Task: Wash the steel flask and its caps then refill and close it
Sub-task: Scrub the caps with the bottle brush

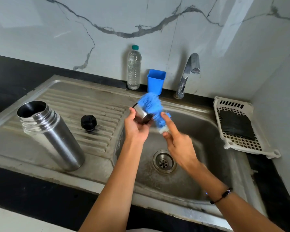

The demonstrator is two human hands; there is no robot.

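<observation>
Right hand point(177, 139) is curled round the blurred blue brush point(151, 108) by its handle, index finger extended along it, bristles pressed against the steel cap point(141, 113) that is gripped in the left hand point(136, 126) over the sink point(199, 164) basin. Cap is tilted, just left of the brush, shiny with a dark rim. Further left on the drainboard the black stopper point(88, 122) and the open, upright steel flask point(50, 133) are stood, nearer the left hand.
</observation>
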